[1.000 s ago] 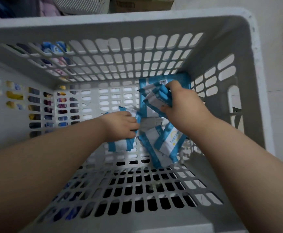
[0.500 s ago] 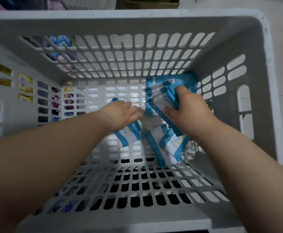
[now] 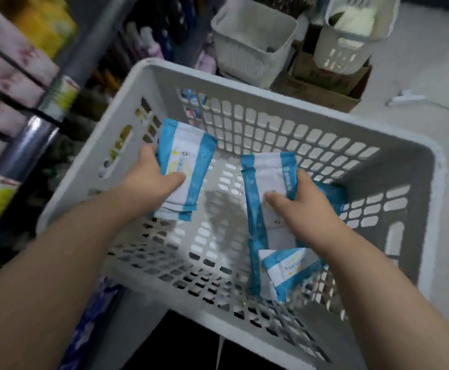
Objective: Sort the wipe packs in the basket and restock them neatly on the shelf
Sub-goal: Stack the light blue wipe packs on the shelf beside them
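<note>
A grey slotted basket [image 3: 418, 166] fills the middle of the view. My left hand [image 3: 148, 180] grips a small stack of blue-and-white wipe packs [image 3: 188, 156], lifted above the basket's left side. My right hand [image 3: 303, 209] holds a second bunch of wipe packs [image 3: 266, 182] over the right side, thumb across the top pack. One more wipe pack [image 3: 287, 268] sticks out below my right wrist, and I cannot tell whether it lies loose in the basket. The shelf [image 3: 31, 124] with its dark upright stands at the left.
The shelf at the left holds pink packs [image 3: 7, 76] and yellow goods [image 3: 44, 20]. Two white baskets [image 3: 252, 41] and a cardboard box [image 3: 325, 89] stand on the pale floor behind the grey basket. A white clothes hanger [image 3: 405, 98] lies on the floor at the right.
Both hands have risen from the basket's floor, each with a bunch of packs. The view has swung up and left, bringing the shelf and floor into sight.
</note>
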Available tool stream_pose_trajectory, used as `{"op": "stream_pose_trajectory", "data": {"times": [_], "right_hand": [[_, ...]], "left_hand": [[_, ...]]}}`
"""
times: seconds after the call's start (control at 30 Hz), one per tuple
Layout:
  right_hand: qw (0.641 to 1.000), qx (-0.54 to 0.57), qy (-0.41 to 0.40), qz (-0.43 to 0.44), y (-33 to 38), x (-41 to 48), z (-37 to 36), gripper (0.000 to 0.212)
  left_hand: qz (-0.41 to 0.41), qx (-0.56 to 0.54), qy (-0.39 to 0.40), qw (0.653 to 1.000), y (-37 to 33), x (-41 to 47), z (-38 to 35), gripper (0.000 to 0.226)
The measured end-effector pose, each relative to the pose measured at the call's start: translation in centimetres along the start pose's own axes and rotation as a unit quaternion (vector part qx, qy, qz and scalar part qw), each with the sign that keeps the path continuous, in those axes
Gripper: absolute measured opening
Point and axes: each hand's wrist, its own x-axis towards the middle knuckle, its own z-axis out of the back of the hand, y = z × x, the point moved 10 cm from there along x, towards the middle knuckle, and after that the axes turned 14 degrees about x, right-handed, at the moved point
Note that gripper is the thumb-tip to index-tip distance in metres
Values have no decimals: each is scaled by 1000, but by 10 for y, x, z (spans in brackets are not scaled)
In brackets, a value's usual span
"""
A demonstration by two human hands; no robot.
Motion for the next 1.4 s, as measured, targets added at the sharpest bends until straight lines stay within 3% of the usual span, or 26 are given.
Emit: {"op": "stream_pose_trajectory", "data": {"times": [0.07, 0.2, 0.33, 0.47, 0.73, 0.87, 1.0, 1.2, 1.4], "right_hand": [[999, 2, 33, 29, 26, -10, 1, 22], [994, 18, 83, 65, 78, -43, -4, 18], [980, 62, 158, 104, 131, -90, -43, 17], [957, 44, 250, 142, 170, -148, -110, 20], [907, 11, 354, 229, 213, -281, -271, 21], [881, -8, 402, 249, 219, -354, -367, 25], [854, -4, 450, 260, 219, -422, -454, 22], [818, -22, 509, 268, 215, -496, -545, 25], [821, 4, 517, 241, 228, -499, -610, 27]], "left_hand": [[21, -105, -54, 993, 13, -40, 23, 53], [27, -309, -104, 945, 35, -124, 59, 49], [25, -374, -165, 913, 71, -194, 100, 35], [41, -350, -254, 901, 116, -263, 149, 14], [65, -298, -399, 865, 246, -404, 226, 33], [74, -280, -434, 853, 333, -482, 247, 36], [130, -278, -496, 812, 420, -562, 253, 38], [239, -235, -508, 793, 512, -633, 252, 36], [270, -271, -536, 753, 564, -645, 263, 27]]}}
